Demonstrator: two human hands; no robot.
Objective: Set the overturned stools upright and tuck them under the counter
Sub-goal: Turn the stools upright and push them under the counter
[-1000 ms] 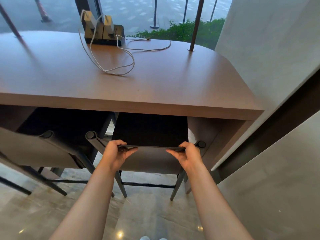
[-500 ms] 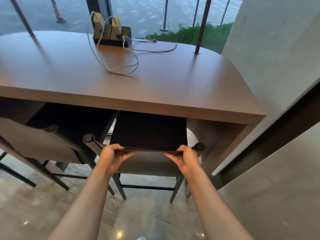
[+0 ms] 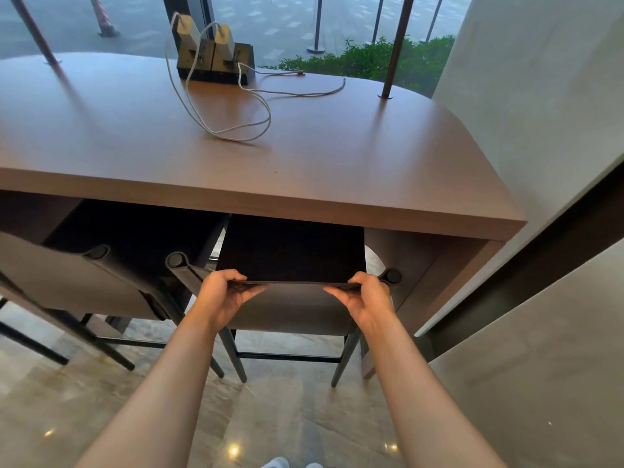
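An upright stool (image 3: pixel 293 255) with a black seat, grey backrest and dark metal legs stands mostly under the brown wooden counter (image 3: pixel 304 184). My left hand (image 3: pixel 224 293) grips the top edge of its backrest on the left. On the right, my right hand (image 3: pixel 363 297) grips the same edge. A second upright stool (image 3: pixel 77 282) of the same kind stands to the left, its seat under the counter.
A charger block (image 3: pixel 216 59) with white cables (image 3: pixel 236 126) sits on the counter top. Thin posts (image 3: pixel 396 45) rise from the counter. A grey wall (image 3: pixel 540 113) closes the right side, and the counter's side panel (image 3: pixel 422 292) stands beside the stool. The floor is glossy tile.
The stool has slid a little further under the counter with both hands holding the backrest. My view has moved closer and tipped slightly.
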